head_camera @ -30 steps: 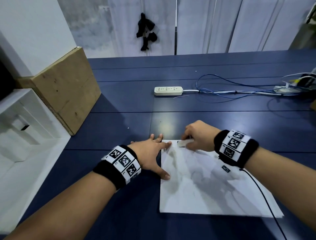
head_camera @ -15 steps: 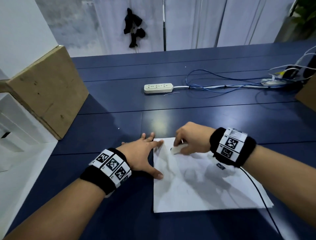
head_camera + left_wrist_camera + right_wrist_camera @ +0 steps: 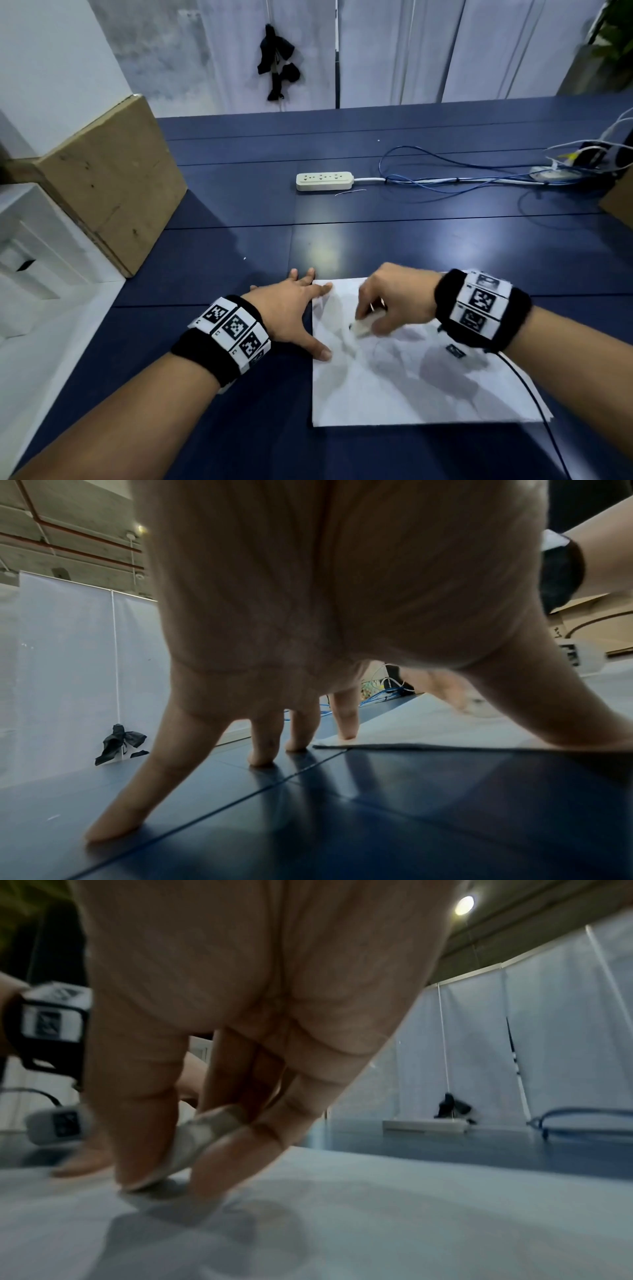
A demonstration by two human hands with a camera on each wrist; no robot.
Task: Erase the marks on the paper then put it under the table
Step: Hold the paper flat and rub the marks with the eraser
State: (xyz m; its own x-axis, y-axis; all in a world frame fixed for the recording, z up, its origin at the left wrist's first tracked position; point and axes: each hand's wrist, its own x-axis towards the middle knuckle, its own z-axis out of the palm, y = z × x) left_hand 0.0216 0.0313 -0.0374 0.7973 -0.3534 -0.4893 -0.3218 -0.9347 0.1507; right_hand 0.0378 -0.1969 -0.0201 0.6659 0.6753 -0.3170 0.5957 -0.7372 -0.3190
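Observation:
A white sheet of paper (image 3: 404, 383) lies flat on the dark blue table (image 3: 239, 240), near its front. My left hand (image 3: 294, 308) is spread flat at the sheet's left edge, index fingertip and thumb pressing on the paper (image 3: 428, 723), the other fingers on the table. My right hand (image 3: 387, 305) pinches a white eraser (image 3: 361, 327) and presses its tip on the sheet's upper left part, beside a small dark mark (image 3: 350, 327). In the right wrist view the eraser (image 3: 195, 1139) sits between thumb and fingers, touching the paper (image 3: 411, 1218).
A brown board (image 3: 109, 195) leans at the left table edge beside white shelving (image 3: 30, 260). A white power strip (image 3: 324, 181) with blue and white cables (image 3: 462, 178) lies further back. A thin black cable (image 3: 534, 394) from my right wristband crosses the paper's right side.
My right hand has slid the eraser from the sheet's top edge down and towards me across the paper. The left hand has kept pressing the sheet's left edge.

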